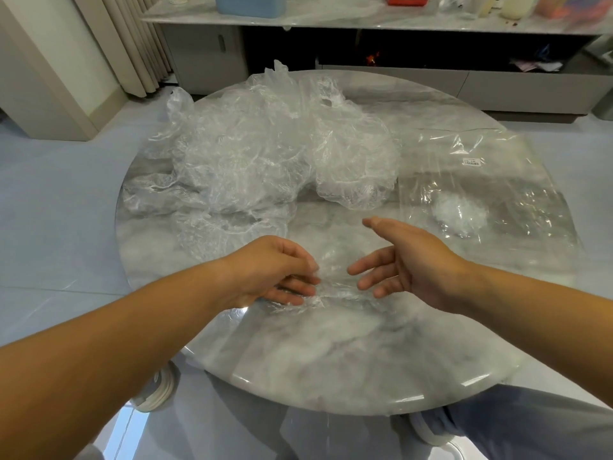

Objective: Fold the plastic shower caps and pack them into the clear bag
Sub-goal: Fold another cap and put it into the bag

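- On the near part of the table [331,360], our left hand [278,270] pinches a flattened shower cap [335,288]; our right hand [408,263] hovers just beside it, fingers spread.
- Folding looks begun; next, our right hand should catch the cap's other edge. The clear bag [481,180] lies right, the cap pile [265,154] far left.

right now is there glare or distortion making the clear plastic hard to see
Head view: highlights streak the round grey marble table at its near rim and the flat clear plastic bag; the thin clear shower cap between the left hand and right hand almost vanishes against the marble; wide-angle bowing curves the long marble shelf.
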